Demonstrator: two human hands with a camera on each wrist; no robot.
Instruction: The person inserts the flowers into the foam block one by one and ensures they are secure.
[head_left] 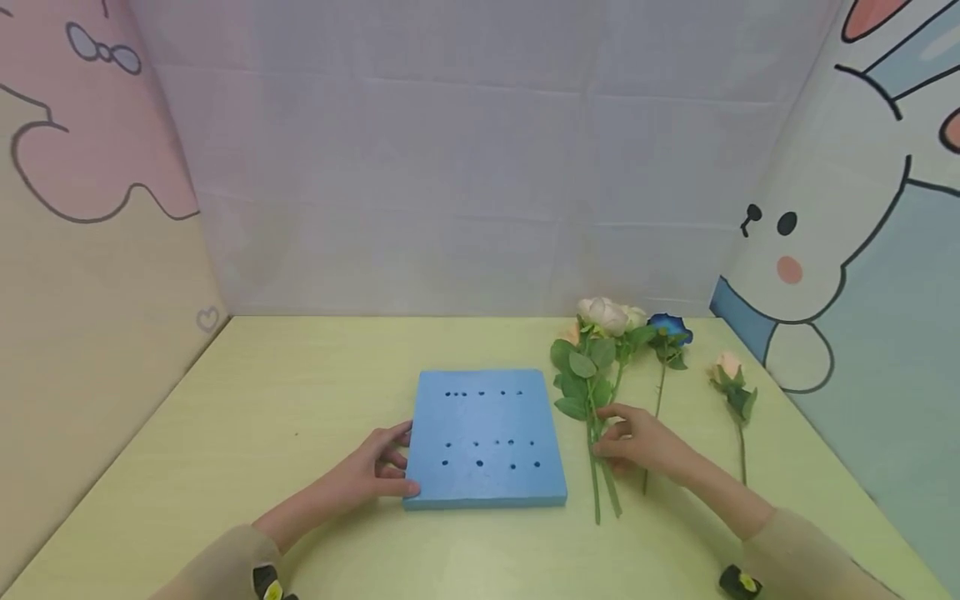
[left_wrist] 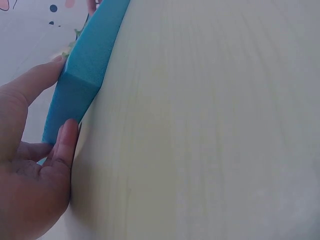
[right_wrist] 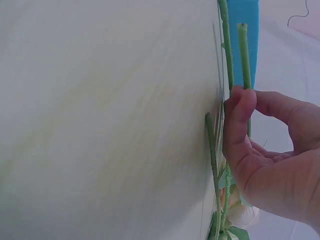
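A square blue foam block (head_left: 486, 421) with rows of small holes lies flat on the table. At its left side my left hand (head_left: 382, 465) grips it, thumb on the near corner; the left wrist view shows the fingers against the block's side (left_wrist: 75, 95). To the right of the block, my right hand (head_left: 637, 442) pinches a green flower stem (right_wrist: 244, 55) between thumb and fingers. Further stems lie beside that hand. Leaves and a white flower (head_left: 602, 315) are at the far end of this bunch; which bloom the pinched stem belongs to I cannot tell.
A blue flower (head_left: 670, 327) lies just right of the bunch, its stem passing behind my right hand. Farther right is a peach rose (head_left: 727, 367). White cloth (head_left: 390, 183) hangs behind the table (head_left: 225, 467), with cartoon-printed panels at both sides.
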